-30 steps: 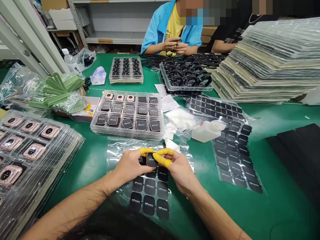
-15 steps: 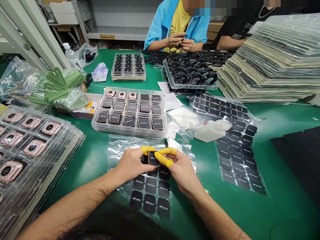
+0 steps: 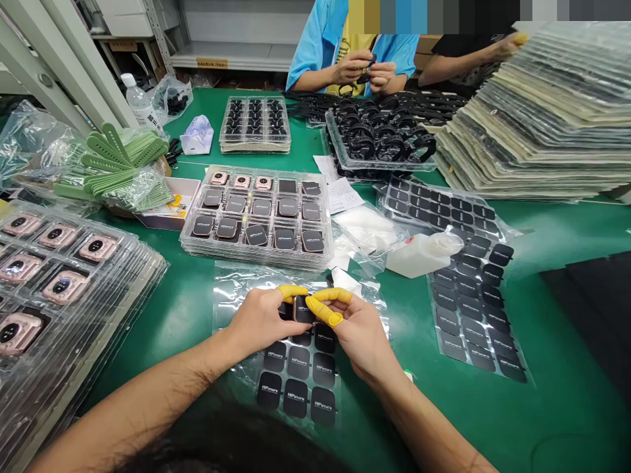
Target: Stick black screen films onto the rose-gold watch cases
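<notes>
Between both hands is a small square smartwatch body (image 3: 302, 310), its dark face marked with white lettering. My left hand (image 3: 261, 320) grips it at the left edge, thumb below and a yellow-cotted finger above. My right hand (image 3: 352, 323), with yellow finger cots on thumb and index finger, presses on the face's right side and partly covers it. Under the hands lies a sheet of black square stickers (image 3: 298, 362) with white lettering, on a clear plastic bag (image 3: 231, 279). Just beyond stands a clear tray (image 3: 190, 246) of watch bodies.
Stacked trays (image 3: 142, 263) with pink watch bodies rise at left, beside green straps (image 3: 123, 164). Another sticker sheet (image 3: 473, 309), a white bottle (image 3: 422, 255) and a tall tray stack (image 3: 537, 125) stand at right. Across the table, a person in blue (image 3: 308, 56) handles black straps (image 3: 379, 135).
The view has shifted slightly. My hands keep nearly the same hold on the watch body. At the far right, another person's arm has risen beside the tall stack.
</notes>
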`<state>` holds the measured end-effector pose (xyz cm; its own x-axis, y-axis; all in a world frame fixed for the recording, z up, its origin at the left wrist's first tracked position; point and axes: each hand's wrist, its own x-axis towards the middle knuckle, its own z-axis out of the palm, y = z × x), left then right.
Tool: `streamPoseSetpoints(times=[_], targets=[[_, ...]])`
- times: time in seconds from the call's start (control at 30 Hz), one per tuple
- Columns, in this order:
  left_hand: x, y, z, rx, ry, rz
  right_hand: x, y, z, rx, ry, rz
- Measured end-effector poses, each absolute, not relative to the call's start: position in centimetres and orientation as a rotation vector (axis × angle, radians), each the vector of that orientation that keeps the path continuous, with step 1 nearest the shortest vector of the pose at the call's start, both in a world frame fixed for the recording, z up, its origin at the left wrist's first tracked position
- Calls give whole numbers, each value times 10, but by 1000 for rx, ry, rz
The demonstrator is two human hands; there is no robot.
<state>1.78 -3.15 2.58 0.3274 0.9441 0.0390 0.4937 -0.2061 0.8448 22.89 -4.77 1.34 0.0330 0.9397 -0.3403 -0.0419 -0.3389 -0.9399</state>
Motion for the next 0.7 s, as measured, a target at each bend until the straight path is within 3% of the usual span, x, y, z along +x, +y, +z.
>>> streamPoseSetpoints(times=[0.7], targets=[[18, -30, 22, 1827, 1248, 770, 228, -47, 20, -1478, -864, 1490]])
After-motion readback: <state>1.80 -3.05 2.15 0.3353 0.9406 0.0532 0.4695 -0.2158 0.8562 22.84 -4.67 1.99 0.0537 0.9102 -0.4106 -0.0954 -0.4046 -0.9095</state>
